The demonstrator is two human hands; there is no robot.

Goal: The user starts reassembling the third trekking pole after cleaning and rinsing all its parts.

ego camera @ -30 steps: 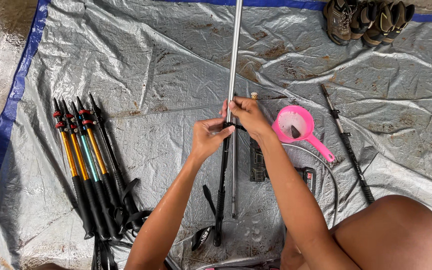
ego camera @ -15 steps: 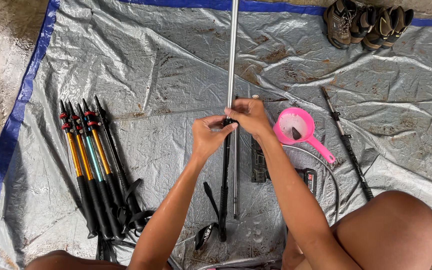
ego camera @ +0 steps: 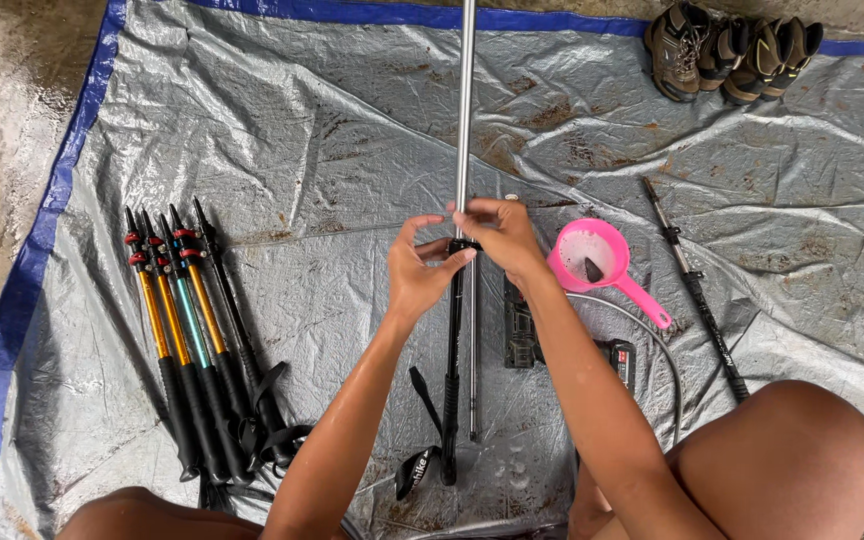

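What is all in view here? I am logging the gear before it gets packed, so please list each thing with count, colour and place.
Trekking pole in hand: one, black lower part with a silver shaft running up out of frame, centre of the tarp.
Bundled trekking poles: about five, orange, teal and black with red collars, on the left.
Lone pole: one, black, on the right.
Scoop: one, pink, right of the hands.
Black device: one, under the right forearm; kind unclear.
Boots: one pair, brown, top right.
Tarp: one, grey with a blue edge, under everything.
Left hand: at the pole's joint.
Right hand: at the same joint.
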